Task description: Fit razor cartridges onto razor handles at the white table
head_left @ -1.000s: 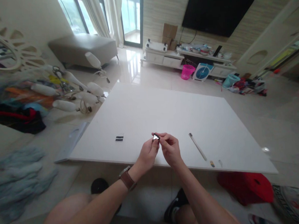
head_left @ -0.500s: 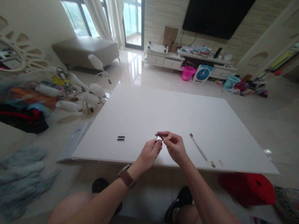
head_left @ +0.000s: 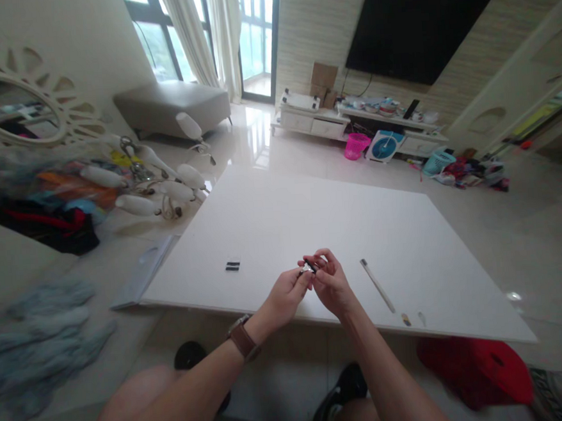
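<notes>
My left hand (head_left: 289,291) is closed, pinching a small shiny silver-and-black piece (head_left: 309,267) between thumb and fingers. Against the piece's dark side, the thumb and fingertips of my right hand (head_left: 331,281) are closed too. The piece is too small to name and partly covered by fingers. Both hands are just above the near edge of a white tabletop (head_left: 300,215). A clear card with two black strips (head_left: 233,266) lies left of them. To the right rest a slim pale stick with a dark tip (head_left: 377,285), a small brownish bit (head_left: 406,320) and a small clear bit (head_left: 422,318).
A white-shaded lamp (head_left: 176,191) stands beyond the table's left edge, near bagged clothes (head_left: 63,193). Under the near right corner is a red object (head_left: 479,370). A pink basket (head_left: 356,146) and a TV cabinet (head_left: 328,127) stand across the room.
The camera view has tilted slightly, so the room appears lower. My hands still hold the small piece together; the right fingers have shifted around it, with the index finger more raised.
</notes>
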A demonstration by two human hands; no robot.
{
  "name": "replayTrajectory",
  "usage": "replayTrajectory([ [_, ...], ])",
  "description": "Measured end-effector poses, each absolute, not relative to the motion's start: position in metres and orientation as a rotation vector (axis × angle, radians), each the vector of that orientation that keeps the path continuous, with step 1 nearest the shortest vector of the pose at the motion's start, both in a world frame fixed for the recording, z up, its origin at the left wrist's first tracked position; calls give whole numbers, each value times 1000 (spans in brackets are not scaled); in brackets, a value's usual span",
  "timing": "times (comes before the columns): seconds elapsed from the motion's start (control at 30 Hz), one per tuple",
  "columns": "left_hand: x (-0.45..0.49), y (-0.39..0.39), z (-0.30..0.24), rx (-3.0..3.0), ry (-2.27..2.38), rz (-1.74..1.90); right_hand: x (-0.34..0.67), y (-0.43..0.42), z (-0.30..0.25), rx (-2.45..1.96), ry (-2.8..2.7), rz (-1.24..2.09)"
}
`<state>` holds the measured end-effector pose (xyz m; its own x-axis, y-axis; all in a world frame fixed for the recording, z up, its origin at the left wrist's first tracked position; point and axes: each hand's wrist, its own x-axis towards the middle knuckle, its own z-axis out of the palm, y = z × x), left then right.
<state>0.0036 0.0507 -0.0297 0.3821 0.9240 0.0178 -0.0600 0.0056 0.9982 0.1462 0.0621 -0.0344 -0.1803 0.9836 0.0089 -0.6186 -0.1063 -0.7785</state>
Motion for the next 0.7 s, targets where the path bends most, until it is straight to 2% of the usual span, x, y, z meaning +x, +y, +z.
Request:
replayTrajectory([
  [0.7, 2, 54, -26, 1284, 835, 953, 152, 67, -38, -732, -741, 1460],
])
